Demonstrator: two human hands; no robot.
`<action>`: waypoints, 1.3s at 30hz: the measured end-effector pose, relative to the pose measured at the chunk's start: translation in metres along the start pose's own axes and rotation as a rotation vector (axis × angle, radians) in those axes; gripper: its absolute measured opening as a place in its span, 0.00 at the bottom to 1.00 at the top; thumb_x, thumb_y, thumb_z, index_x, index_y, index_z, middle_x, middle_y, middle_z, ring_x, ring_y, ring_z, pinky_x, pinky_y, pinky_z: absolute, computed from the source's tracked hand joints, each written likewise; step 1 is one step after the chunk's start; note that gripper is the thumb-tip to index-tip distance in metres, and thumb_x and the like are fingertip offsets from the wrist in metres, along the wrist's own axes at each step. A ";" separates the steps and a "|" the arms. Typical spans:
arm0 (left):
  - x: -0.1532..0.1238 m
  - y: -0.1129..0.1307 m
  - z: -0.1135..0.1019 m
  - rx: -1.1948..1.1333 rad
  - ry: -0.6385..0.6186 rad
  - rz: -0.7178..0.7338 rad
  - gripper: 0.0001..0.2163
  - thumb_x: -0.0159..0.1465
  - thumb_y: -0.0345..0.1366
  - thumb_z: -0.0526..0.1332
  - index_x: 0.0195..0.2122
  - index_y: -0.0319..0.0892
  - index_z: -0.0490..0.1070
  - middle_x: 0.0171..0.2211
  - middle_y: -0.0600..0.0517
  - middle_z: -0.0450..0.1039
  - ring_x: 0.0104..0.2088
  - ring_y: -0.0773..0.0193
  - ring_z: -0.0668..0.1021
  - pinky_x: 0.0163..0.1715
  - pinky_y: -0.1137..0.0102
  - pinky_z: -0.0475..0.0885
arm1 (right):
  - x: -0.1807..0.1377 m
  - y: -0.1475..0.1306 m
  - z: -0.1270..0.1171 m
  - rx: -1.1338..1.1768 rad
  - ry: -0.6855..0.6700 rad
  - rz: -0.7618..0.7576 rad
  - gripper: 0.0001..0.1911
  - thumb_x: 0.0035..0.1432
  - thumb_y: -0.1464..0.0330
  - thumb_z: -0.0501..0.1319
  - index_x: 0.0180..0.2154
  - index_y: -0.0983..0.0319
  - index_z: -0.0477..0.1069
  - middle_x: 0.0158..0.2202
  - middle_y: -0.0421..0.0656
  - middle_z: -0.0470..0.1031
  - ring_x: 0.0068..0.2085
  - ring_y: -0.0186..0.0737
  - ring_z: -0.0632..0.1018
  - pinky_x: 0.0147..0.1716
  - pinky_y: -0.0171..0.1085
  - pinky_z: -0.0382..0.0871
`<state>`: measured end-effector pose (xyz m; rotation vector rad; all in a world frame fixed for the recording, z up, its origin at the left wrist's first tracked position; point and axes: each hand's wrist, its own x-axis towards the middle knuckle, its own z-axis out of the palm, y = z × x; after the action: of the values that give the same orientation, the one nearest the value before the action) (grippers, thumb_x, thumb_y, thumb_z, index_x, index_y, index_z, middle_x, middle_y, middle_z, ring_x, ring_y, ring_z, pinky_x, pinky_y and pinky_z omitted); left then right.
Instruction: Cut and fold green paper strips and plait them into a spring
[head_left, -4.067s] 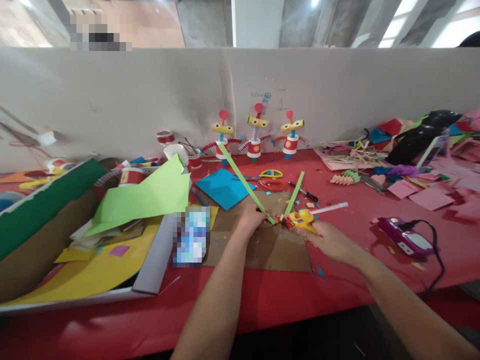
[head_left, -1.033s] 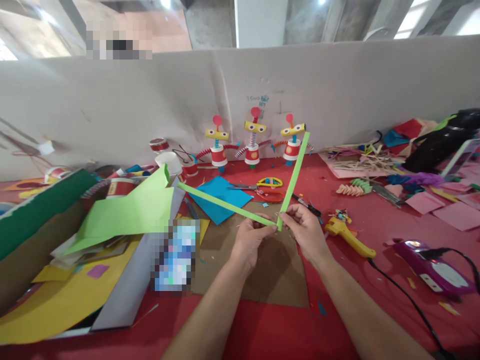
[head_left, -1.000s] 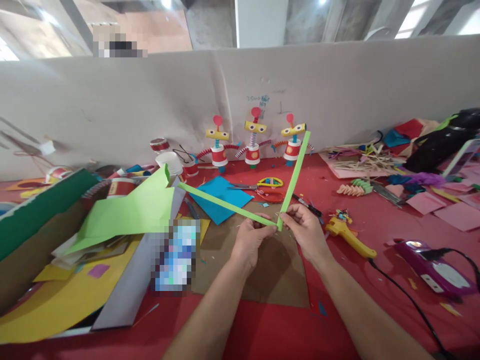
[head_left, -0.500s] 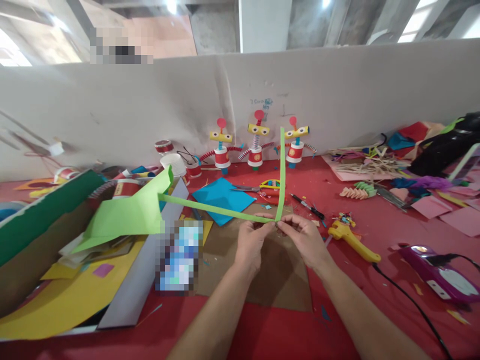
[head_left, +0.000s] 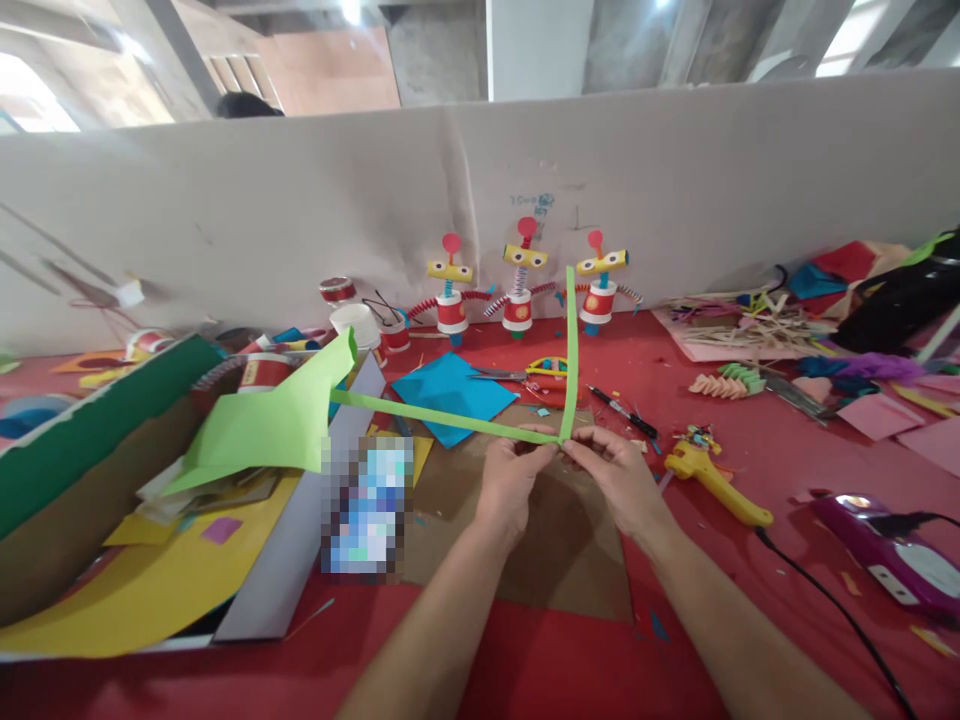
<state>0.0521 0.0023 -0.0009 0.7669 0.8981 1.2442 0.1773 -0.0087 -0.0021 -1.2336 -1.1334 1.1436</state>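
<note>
The left hand (head_left: 508, 485) pinched one end of a long, narrow light-green paper strip (head_left: 442, 415) stretching leftward, and the right hand (head_left: 616, 475) pinched the low end of a second narrow light-green paper strip (head_left: 572, 350), the two forming an L. The hands were over a flat brown cardboard sheet (head_left: 562, 570), a yellow plastic glue gun (head_left: 716, 487) lying to their right on the red tabletop (head_left: 540, 660).

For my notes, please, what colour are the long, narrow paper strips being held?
Both paper strips are light green, clearest in the head view.
</note>
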 end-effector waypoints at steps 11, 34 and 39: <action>-0.004 0.004 0.003 0.050 -0.014 0.025 0.10 0.46 0.30 0.66 0.31 0.38 0.73 0.27 0.52 0.75 0.30 0.66 0.75 0.34 0.72 0.67 | 0.002 0.005 0.000 0.067 0.018 0.035 0.11 0.45 0.60 0.65 0.29 0.61 0.75 0.27 0.40 0.73 0.28 0.35 0.69 0.29 0.35 0.62; -0.007 0.010 0.007 0.076 0.013 0.074 0.08 0.47 0.30 0.66 0.29 0.39 0.72 0.24 0.54 0.73 0.28 0.69 0.74 0.31 0.74 0.67 | 0.001 0.000 0.000 0.167 -0.032 0.049 0.09 0.44 0.62 0.66 0.28 0.60 0.76 0.26 0.39 0.74 0.28 0.33 0.71 0.30 0.34 0.63; -0.004 0.014 0.003 0.047 -0.085 0.018 0.12 0.46 0.29 0.67 0.33 0.39 0.72 0.27 0.53 0.74 0.29 0.68 0.75 0.33 0.74 0.67 | 0.003 0.000 0.000 0.164 0.008 0.070 0.09 0.43 0.62 0.67 0.26 0.61 0.75 0.22 0.38 0.71 0.25 0.31 0.69 0.27 0.33 0.61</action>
<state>0.0480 0.0007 0.0129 0.8607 0.8560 1.2009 0.1780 -0.0058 -0.0018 -1.1571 -0.9766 1.2580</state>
